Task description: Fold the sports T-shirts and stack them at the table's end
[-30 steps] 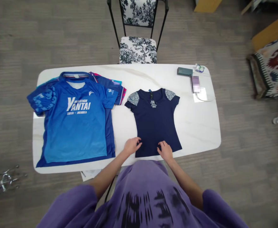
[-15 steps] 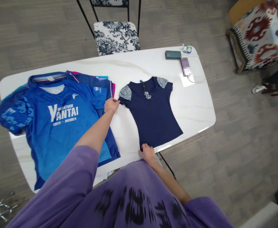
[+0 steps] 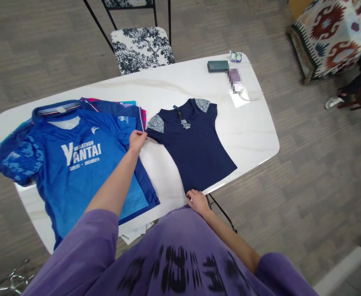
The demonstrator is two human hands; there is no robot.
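Observation:
A small navy top point(image 3: 195, 146) with patterned shoulder patches lies flat on the white table point(image 3: 254, 135). My left hand point(image 3: 137, 140) reaches out and pinches the tip of its left sleeve. My right hand point(image 3: 197, 201) grips the hem at the near left corner, right at the table's front edge. To the left lies a bright blue jersey point(image 3: 75, 164) with white lettering, on top of a stack of other jerseys.
A dark green case point(image 3: 218, 65), a small packet point(image 3: 235, 56) and a white paper point(image 3: 239, 96) lie at the table's far right. A floral chair point(image 3: 140, 47) stands behind the table. A patterned rug point(image 3: 328, 33) and another person's shoe point(image 3: 332, 102) are at right.
My left hand has gone from the navy top's hem up to its left sleeve. My right hand has shifted left along the hem. My view has swung left and tilted.

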